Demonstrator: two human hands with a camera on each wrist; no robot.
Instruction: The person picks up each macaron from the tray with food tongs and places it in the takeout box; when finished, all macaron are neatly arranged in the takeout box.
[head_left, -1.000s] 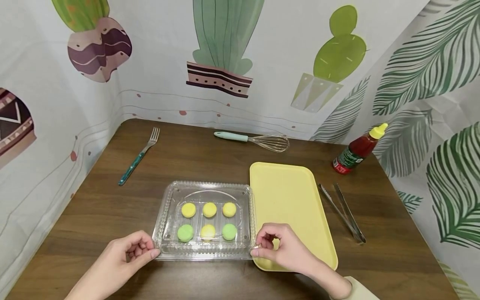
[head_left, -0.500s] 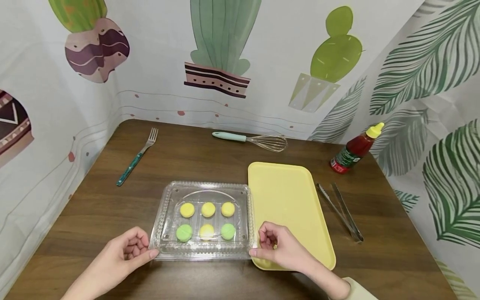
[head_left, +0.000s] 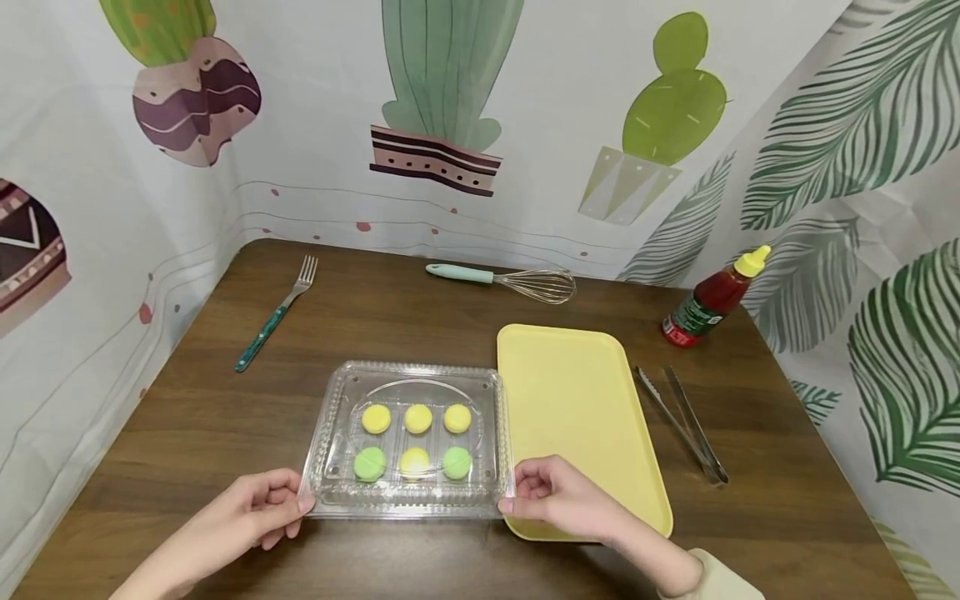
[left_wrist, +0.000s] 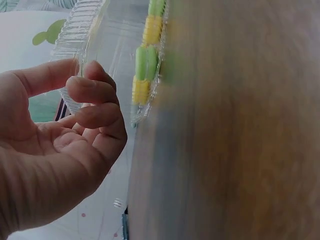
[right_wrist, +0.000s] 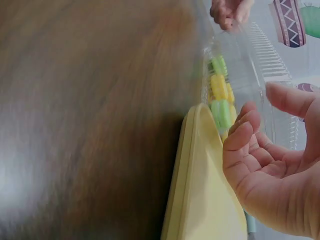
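A clear plastic clamshell container [head_left: 416, 498] lies in the middle front of the head view, its lid down over several yellow and green macarons [head_left: 417, 418]. At its front left corner my left hand [head_left: 236, 512] pinches the rim between thumb and curled forefinger. My right hand [head_left: 558, 498] does the same at the front right corner, close over a yellow tray. Both wrist views show the lid's ridged edge [left_wrist: 70, 32] between thumb and fingertips, with the macarons [right_wrist: 220, 87] lower down inside. The other fingers of each hand are bent in towards the palm.
The yellow tray [head_left: 566, 392] stands right against the container's right side. Beyond it lie metal tongs [head_left: 693, 421] and a red sauce bottle [head_left: 708, 304] with a yellow cap. A whisk [head_left: 459, 272] is at the back, and a fork [head_left: 277, 318] at the back left.
The fingers of my left hand have dropped lower beside the container's corner, and my right hand's fingers have come down slightly. The container and other things stay where they were.
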